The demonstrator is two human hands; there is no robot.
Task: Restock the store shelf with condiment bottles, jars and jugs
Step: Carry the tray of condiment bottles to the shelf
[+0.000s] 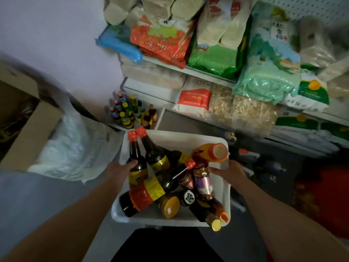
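Condiment bottles (151, 157), dark glass with red caps and yellow-red labels, lie jumbled with jars in a white bin (170, 138) at the frame's six o'clock. Left hand (120, 170) clamps the bin's nine o'clock rim, thumb inside; right hand (227, 172) clamps the three o'clock rim. More small bottles (132, 112) stand on the bottom shelf at eleven o'clock.

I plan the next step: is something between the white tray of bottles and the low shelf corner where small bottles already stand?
Nothing visible blocks it. Both hands, left hand and right hand, hold the white tray at its sides; only bare grey floor shows between it and the small bottles on the bottom shelf.
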